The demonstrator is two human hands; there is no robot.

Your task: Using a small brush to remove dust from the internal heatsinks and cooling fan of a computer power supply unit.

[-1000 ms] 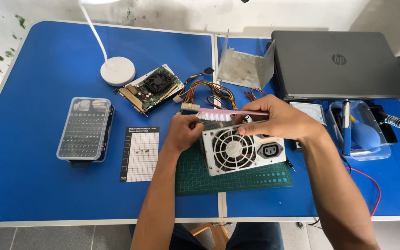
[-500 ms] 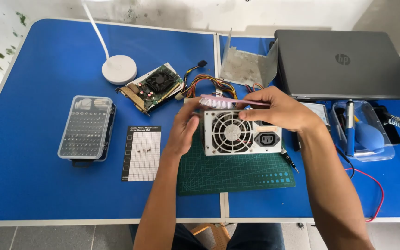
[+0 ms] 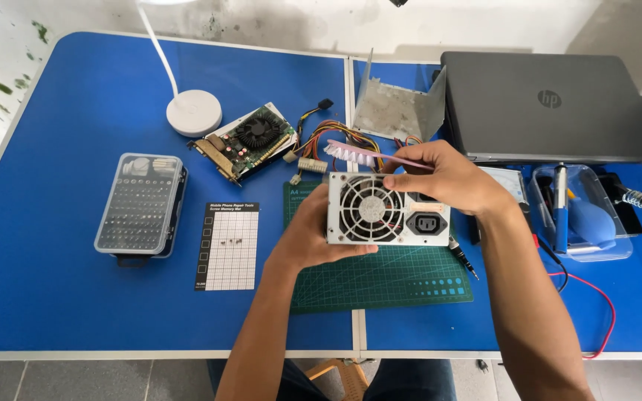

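Note:
A grey computer power supply [image 3: 388,211] with a round fan grille and a mains socket is tipped up on its edge above the green cutting mat [image 3: 380,278]. My left hand [image 3: 313,238] grips its left side. My right hand [image 3: 440,178] rests on its top right and holds a pink toothbrush [image 3: 369,156], bristles pointing left over the unit's top. A bundle of coloured cables [image 3: 336,137] runs out behind it.
A graphics card [image 3: 250,141] and white lamp base [image 3: 194,113] lie to the upper left. A clear screwdriver-bit case [image 3: 140,202] and screw mat [image 3: 228,245] sit left. Metal cover [image 3: 399,108], closed laptop [image 3: 551,108] and a plastic tool tray [image 3: 581,215] are right.
The power supply has been lifted and tilted so that its fan face points toward me. The right hand with the toothbrush moved up along its top edge.

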